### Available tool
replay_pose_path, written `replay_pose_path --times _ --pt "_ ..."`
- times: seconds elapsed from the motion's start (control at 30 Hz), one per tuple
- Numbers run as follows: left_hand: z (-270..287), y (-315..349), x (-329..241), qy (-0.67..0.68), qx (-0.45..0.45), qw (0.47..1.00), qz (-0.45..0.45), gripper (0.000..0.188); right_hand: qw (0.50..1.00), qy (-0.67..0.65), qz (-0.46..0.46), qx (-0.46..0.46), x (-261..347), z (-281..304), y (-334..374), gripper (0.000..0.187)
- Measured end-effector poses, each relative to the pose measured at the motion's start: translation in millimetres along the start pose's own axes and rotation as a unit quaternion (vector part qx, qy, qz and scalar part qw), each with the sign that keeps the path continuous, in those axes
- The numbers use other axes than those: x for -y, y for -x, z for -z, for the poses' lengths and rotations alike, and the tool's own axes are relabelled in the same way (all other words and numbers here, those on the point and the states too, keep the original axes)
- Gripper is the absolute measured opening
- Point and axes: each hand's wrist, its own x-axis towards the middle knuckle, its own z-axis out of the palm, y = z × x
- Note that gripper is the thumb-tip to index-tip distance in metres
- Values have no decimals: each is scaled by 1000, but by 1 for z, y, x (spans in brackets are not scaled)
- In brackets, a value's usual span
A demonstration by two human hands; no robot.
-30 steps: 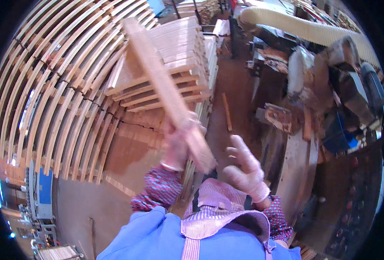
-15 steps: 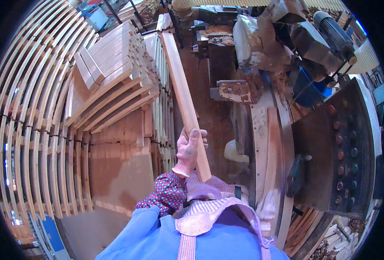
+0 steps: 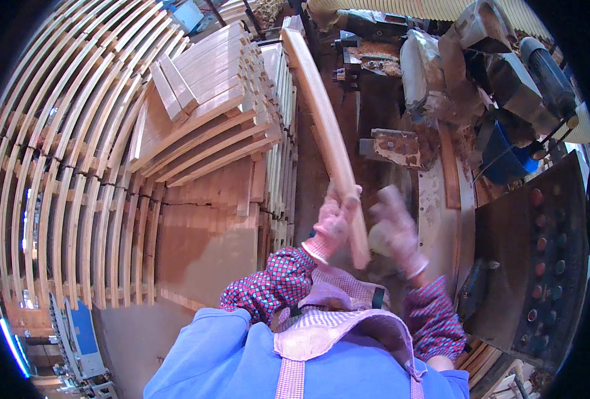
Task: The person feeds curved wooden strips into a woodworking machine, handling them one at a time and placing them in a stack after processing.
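My left hand [image 3: 333, 223], in a pink work glove, grips the near end of a long pale wooden slat [image 3: 325, 133] that points up and away from me. My right hand [image 3: 396, 229], gloved too and blurred, hovers just right of the slat's lower end with the fingers spread; I cannot tell if it touches the wood. Both forearms wear red checked sleeves.
A stack of curved wooden slats [image 3: 208, 113] lies to the left, with upright boards [image 3: 281, 120] beside it. Rows of bent slats [image 3: 55, 173] fill the far left. A woodworking machine [image 3: 468, 73] and its dark metal table [image 3: 534, 246] stand at the right.
The view swung right toward the machine. My left hand kept the slat and carried it over. My right hand dropped out of sight, then rose again beside the slat's lower end.
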Motion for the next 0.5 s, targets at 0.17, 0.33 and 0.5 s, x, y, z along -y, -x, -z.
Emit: replay_pose_path --times 0.17,0.33,0.5 --pt "62 -49 -71 -405 79 877 -248 48 936 -200 -282 -59 65 -27 58 85" --pt "285 -191 -160 -646 -335 667 -160 64 922 179 -307 -153 29 -16 217 69" --pt "446 -271 -156 -349 -279 887 119 57 850 418 -284 -152 -48 -17 249 56"
